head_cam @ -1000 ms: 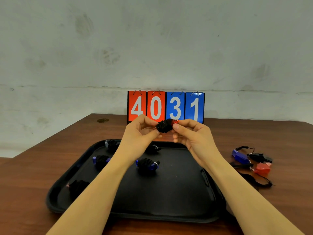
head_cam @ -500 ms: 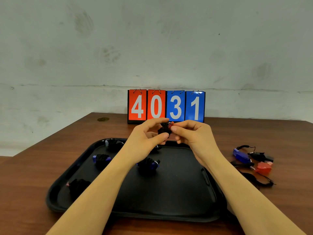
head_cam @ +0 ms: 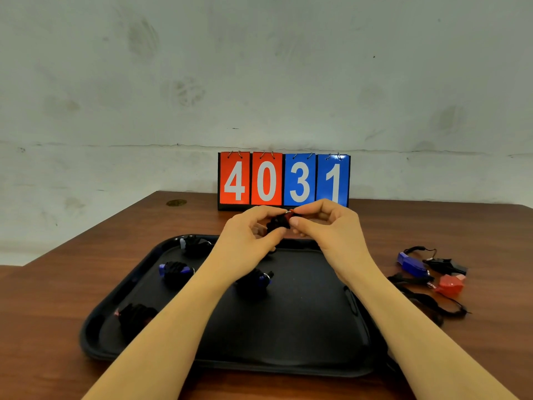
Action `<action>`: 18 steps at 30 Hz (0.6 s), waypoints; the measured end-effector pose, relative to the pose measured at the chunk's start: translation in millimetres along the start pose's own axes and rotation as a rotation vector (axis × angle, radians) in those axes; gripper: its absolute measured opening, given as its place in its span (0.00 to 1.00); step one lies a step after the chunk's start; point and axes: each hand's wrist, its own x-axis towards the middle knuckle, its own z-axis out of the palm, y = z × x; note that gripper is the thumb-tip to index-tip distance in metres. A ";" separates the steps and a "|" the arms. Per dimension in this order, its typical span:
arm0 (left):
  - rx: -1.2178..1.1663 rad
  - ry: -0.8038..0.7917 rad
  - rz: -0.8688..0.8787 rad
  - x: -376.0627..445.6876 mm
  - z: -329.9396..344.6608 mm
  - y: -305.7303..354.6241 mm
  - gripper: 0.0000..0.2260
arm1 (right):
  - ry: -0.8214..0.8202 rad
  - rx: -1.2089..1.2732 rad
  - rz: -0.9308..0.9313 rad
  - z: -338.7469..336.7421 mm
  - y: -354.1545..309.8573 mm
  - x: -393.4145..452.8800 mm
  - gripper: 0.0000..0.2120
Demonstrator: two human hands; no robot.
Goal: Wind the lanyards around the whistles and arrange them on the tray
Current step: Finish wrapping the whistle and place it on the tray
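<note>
Red whistle [head_cam: 284, 220], black lanyard wound tight.

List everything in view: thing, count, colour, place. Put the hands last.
tray: 1, black, on the table, near centre.
wound whistles: 4 seen on the tray, black lanyards, blue showing on two; a fifth may be hidden behind the left hand.
held whistle: 1, red with black lanyard wound on it, above the tray's far edge.
loose whistles: 3, blue, black and red, on the table right of the tray, black lanyards tangled.
scoreboard: 1, red and blue cards reading 4031, far edge of the table.
table: 1, brown wood.
wall: 1, grey.
left hand: 1, pinching the held whistle.
right hand: 1, pinching the same whistle.
</note>
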 end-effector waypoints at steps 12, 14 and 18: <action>0.069 0.009 0.025 -1.6 0.7 -0.7 0.15 | 0.011 -0.263 -0.173 -4.2 6.5 2.2 0.05; 0.091 0.002 0.028 -2.0 1.1 -0.9 0.15 | 0.007 -0.315 -0.223 -5.2 6.9 2.7 0.06; 0.118 0.002 0.028 -2.3 3.0 -0.7 0.15 | -0.043 -0.315 -0.203 -4.5 6.4 3.5 0.06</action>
